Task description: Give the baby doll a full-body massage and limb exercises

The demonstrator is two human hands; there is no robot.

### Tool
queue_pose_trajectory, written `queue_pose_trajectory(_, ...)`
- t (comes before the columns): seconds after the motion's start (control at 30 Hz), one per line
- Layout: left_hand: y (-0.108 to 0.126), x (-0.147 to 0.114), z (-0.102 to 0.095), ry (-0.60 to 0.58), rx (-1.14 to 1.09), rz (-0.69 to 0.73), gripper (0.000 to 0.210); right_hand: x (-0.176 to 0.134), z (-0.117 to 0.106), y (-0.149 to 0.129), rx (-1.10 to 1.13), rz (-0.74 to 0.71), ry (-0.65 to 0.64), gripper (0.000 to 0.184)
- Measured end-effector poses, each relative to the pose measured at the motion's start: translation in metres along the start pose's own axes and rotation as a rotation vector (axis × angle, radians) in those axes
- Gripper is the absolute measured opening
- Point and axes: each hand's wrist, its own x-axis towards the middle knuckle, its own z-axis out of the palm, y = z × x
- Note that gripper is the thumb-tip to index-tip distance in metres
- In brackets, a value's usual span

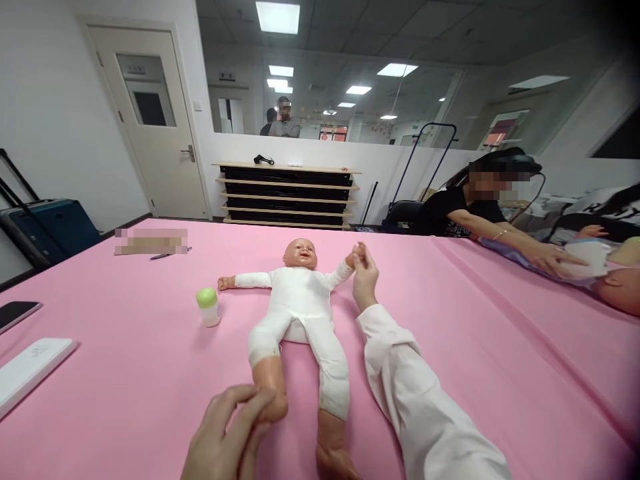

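A baby doll [302,293] with a white cloth body lies face up on the pink table cover [165,360], its head away from me. My left hand [227,430] is closed around the doll's foot on the left side, fingers against the heel and ankle. With arm stretched forward, my right hand [366,275] pinches the doll's small hand on the right side. The doll's other arm lies out to the left, and its other leg points toward me, untouched. Left of the doll stands a small clear jar [209,308] with a green lid.
At the left edge lie a white box-like device [35,370] and a dark phone [17,315]. A pen [167,254] lies by a blurred item at the back left. On the right, a co-worker [490,200] leans over another doll [620,288]. A shelf [287,193] stands beyond the table.
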Motion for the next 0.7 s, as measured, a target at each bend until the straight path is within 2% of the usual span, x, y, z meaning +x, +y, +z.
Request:
queue_pose_trajectory(0.03, -0.001, 0.012, -0.006, 0.011, -0.005, 0.032, 0.026, -0.003, 0.01, -0.003, -0.035, 0.007, -0.065, 0.044)
queue_pose_trajectory(0.17, -0.012, 0.051, -0.014, 0.061, -0.002, -0.031, 0.022, -0.019, 0.038, 0.001, -0.155, 0.031, -0.345, 0.045)
queue_pose_trajectory(0.27, -0.03, 0.071, -0.004, 0.051, -0.04, -0.081, 0.021, -0.031, 0.045, 0.011, -0.228, 0.013, -0.536, 0.038)
queue_pose_trajectory(0.33, -0.046, 0.079, 0.008, 0.044, -0.074, -0.102, 0.021, -0.037, 0.047, 0.016, -0.263, -0.02, -0.604, 0.035)
queue_pose_trajectory(0.43, -0.066, 0.083, 0.026, 0.023, -0.127, -0.136, 0.021, -0.041, 0.049, 0.021, -0.317, -0.069, -0.657, 0.032)
queue_pose_trajectory(0.53, -0.074, 0.083, 0.034, 0.019, -0.149, -0.159, 0.021, -0.041, 0.05, 0.022, -0.351, -0.081, -0.688, 0.027)
queue_pose_trajectory(0.63, -0.067, 0.083, 0.027, 0.026, -0.135, -0.149, 0.022, -0.041, 0.049, 0.017, -0.304, -0.053, -0.663, 0.03)
queue_pose_trajectory(0.7, -0.057, 0.08, 0.015, 0.042, -0.115, -0.118, 0.022, -0.04, 0.044, 0.011, -0.245, -0.016, -0.544, 0.034)
